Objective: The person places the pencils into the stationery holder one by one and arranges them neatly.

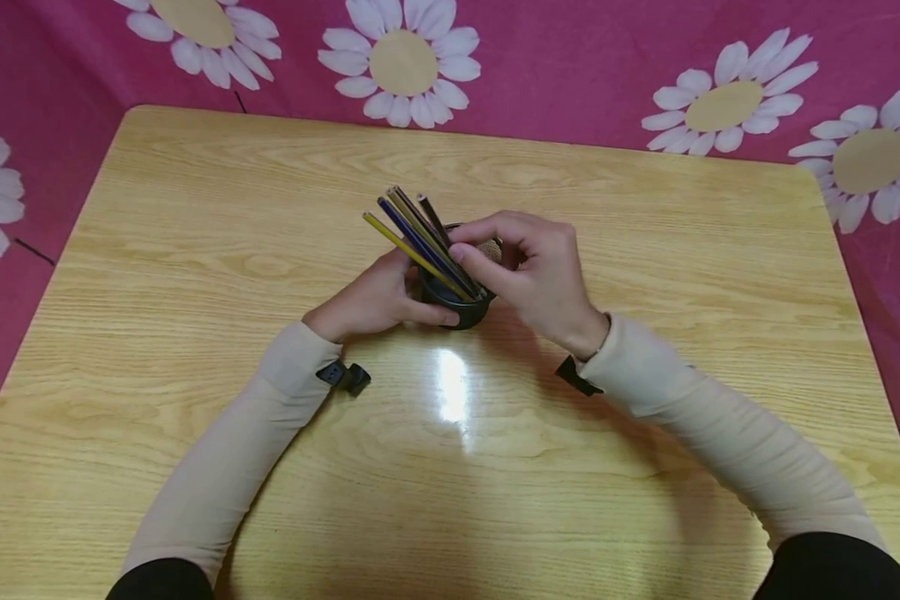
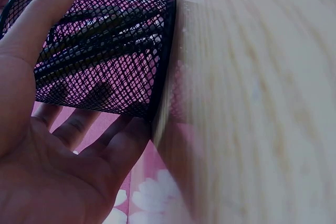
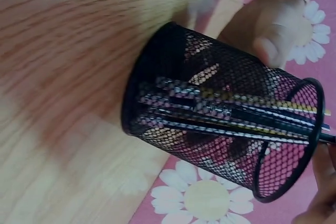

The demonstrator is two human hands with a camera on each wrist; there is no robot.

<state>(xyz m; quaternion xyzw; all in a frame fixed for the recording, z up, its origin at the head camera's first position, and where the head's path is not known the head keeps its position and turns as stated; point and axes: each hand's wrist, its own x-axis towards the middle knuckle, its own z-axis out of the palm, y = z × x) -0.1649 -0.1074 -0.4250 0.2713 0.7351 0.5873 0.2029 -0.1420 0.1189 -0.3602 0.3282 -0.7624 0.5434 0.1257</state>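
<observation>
A black mesh pencil cup (image 1: 457, 314) stands on the table, holding several pencils, among them a yellow pencil (image 1: 390, 237) and a dark blue one (image 1: 405, 225). They lean toward the upper left. My left hand (image 1: 375, 292) grips the cup from its left side; in the left wrist view the thumb (image 2: 39, 19) lies along the mesh and the other fingers go behind it. Over the rim, my right hand (image 1: 536, 262) pinches a dark pencil (image 1: 432, 217) between thumb and index finger. Its lower part is inside the mesh cup (image 3: 226, 124) in the right wrist view.
The wood-grain table (image 1: 450, 500) extends around both arms, with a bright light reflection near its middle. Pink cloth (image 1: 555, 75) with white daisies hangs behind and beside it. Each wrist wears a small black strap device (image 1: 345, 377).
</observation>
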